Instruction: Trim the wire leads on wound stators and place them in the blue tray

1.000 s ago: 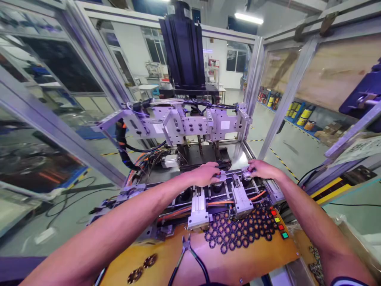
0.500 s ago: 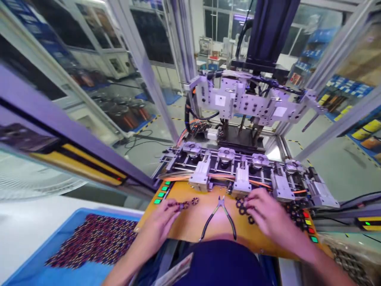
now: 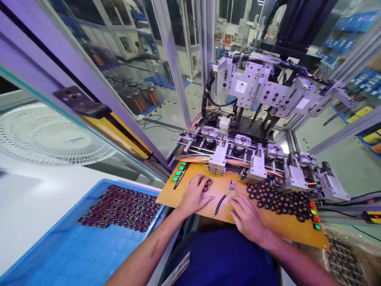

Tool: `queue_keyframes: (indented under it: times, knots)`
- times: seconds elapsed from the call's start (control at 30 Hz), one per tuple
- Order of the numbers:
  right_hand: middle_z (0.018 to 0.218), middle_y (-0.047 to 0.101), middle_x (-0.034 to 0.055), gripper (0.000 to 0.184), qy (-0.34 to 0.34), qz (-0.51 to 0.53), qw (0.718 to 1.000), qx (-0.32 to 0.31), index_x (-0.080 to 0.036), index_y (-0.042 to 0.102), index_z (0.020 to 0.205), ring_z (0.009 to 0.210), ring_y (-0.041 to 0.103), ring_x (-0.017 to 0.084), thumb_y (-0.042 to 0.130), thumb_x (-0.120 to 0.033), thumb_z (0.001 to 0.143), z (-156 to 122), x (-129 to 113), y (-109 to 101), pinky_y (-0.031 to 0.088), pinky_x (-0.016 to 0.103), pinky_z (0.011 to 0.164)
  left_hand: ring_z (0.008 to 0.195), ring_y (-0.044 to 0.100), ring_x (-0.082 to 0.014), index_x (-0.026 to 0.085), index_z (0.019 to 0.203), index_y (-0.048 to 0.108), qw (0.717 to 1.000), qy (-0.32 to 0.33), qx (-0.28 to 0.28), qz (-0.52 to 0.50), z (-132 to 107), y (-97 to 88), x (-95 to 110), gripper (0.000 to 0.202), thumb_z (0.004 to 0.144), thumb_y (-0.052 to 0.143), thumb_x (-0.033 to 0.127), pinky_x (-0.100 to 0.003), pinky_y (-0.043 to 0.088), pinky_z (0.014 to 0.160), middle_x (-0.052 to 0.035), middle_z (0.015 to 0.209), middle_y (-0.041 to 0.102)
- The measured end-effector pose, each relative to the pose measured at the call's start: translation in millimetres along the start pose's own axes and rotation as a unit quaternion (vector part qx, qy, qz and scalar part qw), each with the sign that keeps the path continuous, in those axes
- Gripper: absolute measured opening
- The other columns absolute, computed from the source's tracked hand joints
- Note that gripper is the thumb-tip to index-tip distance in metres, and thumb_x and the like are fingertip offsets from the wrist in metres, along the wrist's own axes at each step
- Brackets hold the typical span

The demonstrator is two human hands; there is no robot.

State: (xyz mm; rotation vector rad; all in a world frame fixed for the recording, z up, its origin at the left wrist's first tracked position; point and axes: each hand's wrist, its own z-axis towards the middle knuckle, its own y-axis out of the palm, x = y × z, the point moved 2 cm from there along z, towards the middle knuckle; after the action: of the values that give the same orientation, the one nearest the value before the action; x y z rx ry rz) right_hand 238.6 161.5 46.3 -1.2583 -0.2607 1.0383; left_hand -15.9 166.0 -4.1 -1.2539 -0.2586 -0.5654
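Observation:
My left hand (image 3: 195, 196) lies over a few small ring-shaped parts with copper-coloured windings (image 3: 209, 182) on the orange-yellow board (image 3: 181, 190). Its fingertips reach the rings and partly cover them; the thumb is stretched apart. A pair of wire cutters (image 3: 222, 201) with dark handles lies between my hands, jaws pointing away from me. My right hand (image 3: 246, 216) is over the cutters' right handle and hides most of it. Its fingers are bent, with the thumb apart from them. Right of it, many black rings (image 3: 272, 200) lie in a close group on the board.
A machine with a row of metal fixtures (image 3: 242, 142) stands behind the board. At left is a blue tray (image 3: 71, 254) of wound rings, near a white fan grille (image 3: 56, 135). Lit buttons (image 3: 175, 178) line the board's ends. More rings lie in a bag (image 3: 347, 258) at lower right.
The view has shifted, so the scene sits farther right. My right hand has moved from the black rings to the cutters. My left hand now lies over the wound rings.

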Motion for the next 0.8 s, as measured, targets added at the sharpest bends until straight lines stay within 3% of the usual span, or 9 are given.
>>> queue_keyframes:
  times: [0.13,0.23,0.4,0.53,0.6,0.67,0.73,0.77,0.8]
  knots:
    - [0.114,0.065,0.0139,0.034,0.076,-0.036,0.996,0.042,-0.019,0.058,0.126,0.111,0.062,0.028,0.052,-0.012,0.093,-54,26,-23,0.057,0.047,0.093,0.119,0.055,-0.0365,0.022,0.121,0.063,1.0,0.016,0.0,-0.016,13,18.9,-3,0.048,0.083,0.067,0.052,-0.056,0.045,0.098,-0.0165,0.123,0.06]
    - [0.112,0.066,0.0139,0.034,0.128,-0.06,0.987,0.075,-0.019,0.057,0.128,0.108,0.062,0.028,0.051,-0.014,0.095,-74,41,-28,0.056,0.049,0.092,0.116,0.059,-0.0333,0.021,0.112,0.066,0.999,0.037,-0.003,-0.035,9,21.3,-3,0.038,0.085,0.066,0.048,-0.052,0.047,0.098,-0.0154,0.12,0.062]
    - [0.107,0.066,0.0136,0.024,0.168,-0.066,0.979,0.096,-0.017,0.067,0.115,0.105,0.06,0.028,0.056,-0.017,0.094,-60,58,-12,0.054,0.048,0.092,0.119,0.059,-0.0325,0.022,0.119,0.06,0.997,0.049,0.011,-0.053,-3,9.7,2,0.047,0.081,0.073,0.046,-0.05,0.046,0.102,-0.0137,0.124,0.064]
    - [0.097,0.065,0.0134,0.02,0.174,-0.05,0.978,0.104,-0.016,0.073,0.093,0.095,0.059,0.027,0.054,-0.011,0.092,-38,68,-3,0.054,0.046,0.084,0.122,0.057,-0.0362,0.022,0.132,0.051,0.995,0.002,0.073,-0.061,-25,-11.6,10,0.063,0.079,0.075,0.047,-0.057,0.045,0.104,-0.0158,0.129,0.061]
    - [0.096,0.064,0.0124,0.022,0.157,-0.027,0.981,0.108,-0.016,0.073,0.089,0.095,0.059,0.026,0.053,-0.009,0.092,-29,63,-10,0.055,0.044,0.083,0.124,0.057,-0.0364,0.021,0.136,0.047,0.991,-0.036,0.109,-0.072,-35,-28.2,20,0.061,0.084,0.071,0.043,-0.06,0.044,0.105,-0.0172,0.13,0.06]
    - [0.099,0.064,0.0115,0.018,0.123,0.009,0.986,0.11,-0.018,0.074,0.091,0.098,0.06,0.025,0.056,-0.013,0.093,-17,47,-24,0.056,0.041,0.084,0.119,0.061,-0.0329,0.022,0.136,0.049,0.987,-0.062,0.121,-0.089,-36,-46.9,38,0.054,0.088,0.066,0.039,-0.055,0.049,0.102,-0.0154,0.126,0.063]
    - [0.108,0.063,0.0104,0.014,0.073,0.051,0.99,0.109,-0.022,0.073,0.094,0.104,0.061,0.024,0.061,-0.018,0.093,-2,23,-43,0.057,0.039,0.086,0.108,0.069,-0.0277,0.024,0.131,0.057,0.985,-0.061,0.079,-0.142,-25,-64.5,64,0.045,0.09,0.063,0.041,-0.045,0.056,0.095,-0.0106,0.116,0.071]
    - [0.113,0.062,0.0098,0.013,0.046,0.078,0.99,0.112,-0.024,0.073,0.096,0.107,0.061,0.023,0.062,-0.019,0.093,7,9,-53,0.057,0.039,0.088,0.102,0.072,-0.0256,0.025,0.128,0.062,0.98,-0.049,0.039,-0.187,-17,-72.2,78,0.043,0.09,0.062,0.045,-0.04,0.059,0.091,-0.0084,0.111,0.074]
    - [0.118,0.06,0.0092,0.013,0.018,0.11,0.986,0.121,-0.025,0.072,0.098,0.11,0.06,0.023,0.062,-0.019,0.092,16,-5,-62,0.056,0.04,0.091,0.101,0.072,-0.0261,0.024,0.13,0.063,0.958,-0.044,-0.035,-0.283,-8,-77.8,93,0.046,0.09,0.062,0.046,-0.04,0.059,0.09,-0.0092,0.11,0.076]
